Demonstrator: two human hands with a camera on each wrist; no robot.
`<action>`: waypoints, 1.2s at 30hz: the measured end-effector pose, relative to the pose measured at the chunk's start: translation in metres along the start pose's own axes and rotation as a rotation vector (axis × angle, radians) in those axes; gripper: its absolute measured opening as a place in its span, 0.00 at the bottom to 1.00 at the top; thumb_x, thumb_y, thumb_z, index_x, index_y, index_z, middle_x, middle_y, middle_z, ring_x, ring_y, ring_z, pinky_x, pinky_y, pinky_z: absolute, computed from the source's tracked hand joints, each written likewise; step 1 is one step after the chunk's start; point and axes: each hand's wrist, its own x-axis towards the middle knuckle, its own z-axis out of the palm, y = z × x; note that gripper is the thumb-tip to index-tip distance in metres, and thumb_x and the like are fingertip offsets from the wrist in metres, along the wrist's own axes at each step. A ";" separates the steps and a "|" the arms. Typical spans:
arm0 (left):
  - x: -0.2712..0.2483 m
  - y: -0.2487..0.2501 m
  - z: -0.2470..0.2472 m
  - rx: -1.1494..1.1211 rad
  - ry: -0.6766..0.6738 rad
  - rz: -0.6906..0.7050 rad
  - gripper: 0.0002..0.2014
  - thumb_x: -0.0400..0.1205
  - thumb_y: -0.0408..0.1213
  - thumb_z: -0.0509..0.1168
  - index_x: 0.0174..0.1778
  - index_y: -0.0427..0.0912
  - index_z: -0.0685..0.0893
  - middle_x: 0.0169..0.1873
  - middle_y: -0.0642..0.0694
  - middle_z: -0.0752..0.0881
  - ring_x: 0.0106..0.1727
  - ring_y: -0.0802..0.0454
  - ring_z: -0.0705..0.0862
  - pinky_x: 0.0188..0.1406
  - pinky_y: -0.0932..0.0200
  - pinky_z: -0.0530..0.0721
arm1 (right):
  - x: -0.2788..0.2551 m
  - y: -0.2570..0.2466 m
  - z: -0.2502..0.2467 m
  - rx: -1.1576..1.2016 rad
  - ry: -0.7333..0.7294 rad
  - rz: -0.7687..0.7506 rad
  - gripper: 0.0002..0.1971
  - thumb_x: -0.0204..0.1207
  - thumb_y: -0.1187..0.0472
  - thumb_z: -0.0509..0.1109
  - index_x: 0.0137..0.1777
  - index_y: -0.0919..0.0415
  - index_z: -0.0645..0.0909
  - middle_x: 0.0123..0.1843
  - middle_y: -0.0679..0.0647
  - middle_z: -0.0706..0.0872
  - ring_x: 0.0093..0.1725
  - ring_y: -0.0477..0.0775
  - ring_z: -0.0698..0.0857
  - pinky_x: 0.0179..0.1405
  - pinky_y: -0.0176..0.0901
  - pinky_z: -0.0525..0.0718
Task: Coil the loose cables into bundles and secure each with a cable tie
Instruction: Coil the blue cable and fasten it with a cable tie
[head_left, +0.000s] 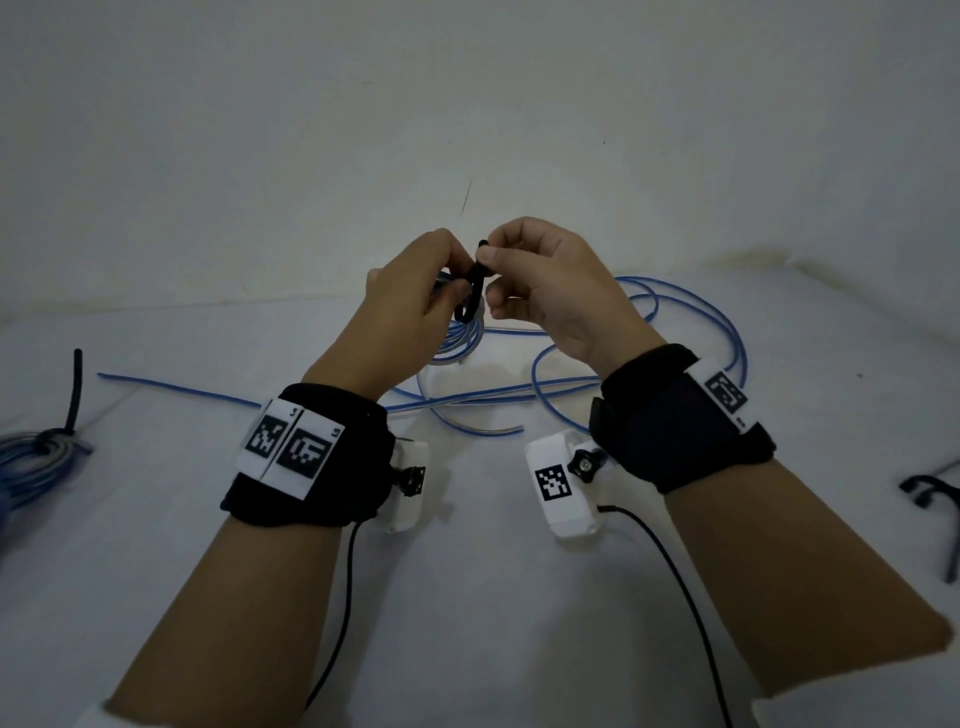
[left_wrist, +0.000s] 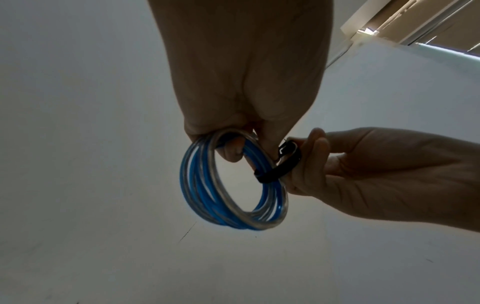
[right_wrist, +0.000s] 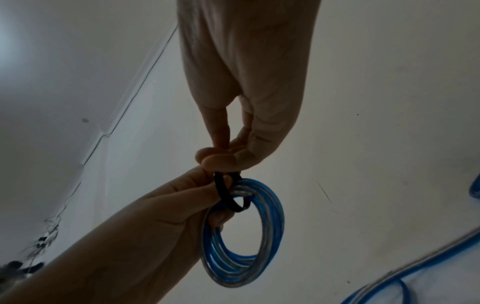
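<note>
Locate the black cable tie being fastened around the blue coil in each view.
Head: cable tie centre, between both hands' fingertips.
Left wrist: cable tie right of centre, on the coil's upper right.
Right wrist: cable tie centre, at the coil's top.
Shared landmark: blue coil.

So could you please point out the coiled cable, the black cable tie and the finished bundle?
coiled cable (left_wrist: 197, 185): left wrist view, left side of coil.
black cable tie (left_wrist: 281, 167): left wrist view, strap around coil.
finished bundle (head_left: 31, 457): head view, blue loops.
</note>
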 end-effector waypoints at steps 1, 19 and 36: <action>0.000 0.001 0.000 0.011 -0.007 0.008 0.05 0.81 0.33 0.56 0.46 0.48 0.74 0.41 0.56 0.81 0.44 0.57 0.82 0.59 0.39 0.77 | 0.002 0.000 0.001 -0.014 0.024 -0.001 0.06 0.78 0.70 0.65 0.40 0.62 0.76 0.34 0.55 0.80 0.23 0.46 0.77 0.25 0.37 0.79; -0.005 0.021 0.003 -0.021 -0.086 0.150 0.09 0.81 0.37 0.53 0.48 0.41 0.77 0.41 0.56 0.77 0.44 0.63 0.76 0.50 0.52 0.75 | 0.034 -0.012 -0.009 -0.261 0.252 0.146 0.06 0.79 0.72 0.61 0.42 0.64 0.73 0.31 0.58 0.80 0.25 0.50 0.77 0.18 0.34 0.78; -0.043 0.044 -0.048 0.172 -0.030 0.070 0.05 0.83 0.31 0.58 0.48 0.35 0.78 0.43 0.43 0.80 0.43 0.51 0.75 0.40 0.66 0.69 | -0.001 -0.038 0.035 -0.276 0.136 0.096 0.06 0.81 0.64 0.62 0.43 0.64 0.74 0.36 0.57 0.81 0.27 0.51 0.80 0.26 0.38 0.81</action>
